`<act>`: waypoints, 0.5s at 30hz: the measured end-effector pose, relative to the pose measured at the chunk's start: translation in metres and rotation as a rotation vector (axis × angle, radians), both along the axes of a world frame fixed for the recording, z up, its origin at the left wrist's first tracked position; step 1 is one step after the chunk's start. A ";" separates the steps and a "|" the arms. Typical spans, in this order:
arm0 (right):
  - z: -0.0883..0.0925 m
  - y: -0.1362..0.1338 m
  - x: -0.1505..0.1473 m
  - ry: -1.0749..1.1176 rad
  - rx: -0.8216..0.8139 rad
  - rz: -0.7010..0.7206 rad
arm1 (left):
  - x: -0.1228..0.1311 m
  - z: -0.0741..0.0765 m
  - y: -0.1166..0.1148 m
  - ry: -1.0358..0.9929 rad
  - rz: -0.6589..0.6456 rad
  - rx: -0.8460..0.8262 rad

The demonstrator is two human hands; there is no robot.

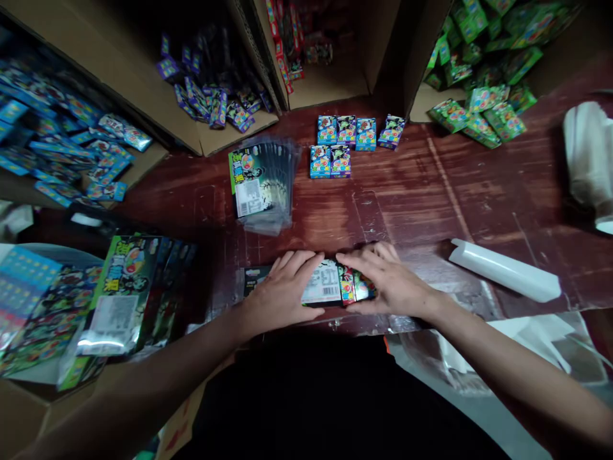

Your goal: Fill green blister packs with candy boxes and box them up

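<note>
A black printed plastic bag with a white label [322, 285] lies flat at the table's front edge. My left hand [287, 287] is closed over its middle, thumb and fingers at its two long edges. At the bag's right end are small red and green printed boxes [348, 285]; how far they sit inside it I cannot tell. My right hand [385, 281] is closed around these boxes, partly hiding them. Beyond my hands, a fanned stack of similar bags [258, 182] lies near several small blue and purple boxes [327, 130] set in rows.
Open cartons along the back hold blue boxes [71, 147], purple boxes [218, 105], red boxes [282, 61] and green boxes [498, 121]. More printed bags [117, 294] are piled at left. A curled white sheet [505, 269] and a whitish roll [591, 163] lie at right.
</note>
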State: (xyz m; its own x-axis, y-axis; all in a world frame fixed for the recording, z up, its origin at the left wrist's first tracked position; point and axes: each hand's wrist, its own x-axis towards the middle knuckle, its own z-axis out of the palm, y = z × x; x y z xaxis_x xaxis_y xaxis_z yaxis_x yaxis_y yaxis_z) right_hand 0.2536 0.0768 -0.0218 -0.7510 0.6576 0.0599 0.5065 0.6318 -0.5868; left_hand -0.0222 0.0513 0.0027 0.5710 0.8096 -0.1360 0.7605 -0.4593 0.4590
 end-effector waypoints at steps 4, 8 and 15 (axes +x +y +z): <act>0.002 0.004 0.010 0.003 0.003 -0.044 | -0.003 0.000 0.000 0.043 0.033 0.037; 0.004 0.009 0.027 -0.026 -0.038 0.001 | -0.003 -0.002 0.001 0.127 0.074 0.068; 0.008 0.031 0.027 0.055 -0.144 0.107 | -0.001 -0.005 0.006 0.048 0.057 0.054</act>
